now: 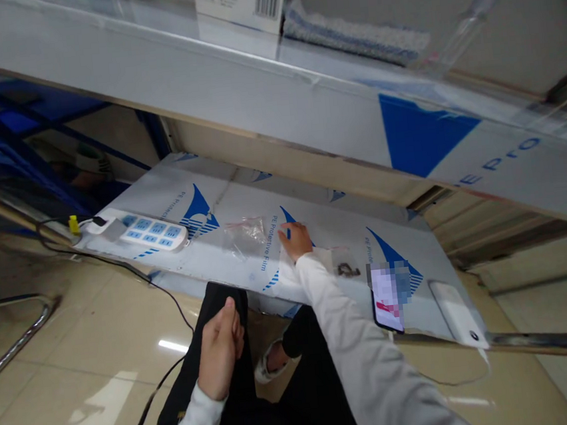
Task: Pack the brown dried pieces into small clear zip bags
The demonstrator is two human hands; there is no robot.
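Note:
My right hand (297,240) reaches onto the film-covered shelf (229,171), its thumb and fingers apart and no held thing showing. Close to its wrist lies a whitish, see-through sheet or bag (289,272), partly under the sleeve. Right of that sits a small clear bag (346,263) with dark brown pieces. A crumpled clear plastic bag (246,235) lies to the left of my right hand. Over my left thigh is my left hand (221,349), fingers curled closed with the thumb on top; whatever may be inside is hidden.
A white power strip (165,234) with blue sockets lies at the shelf's left, its black cord (123,271) hanging to the floor. A phone (386,299) and a white power bank (456,313) lie right. The upper shelf (253,102) bears a box (243,2) and a folded cloth (357,35).

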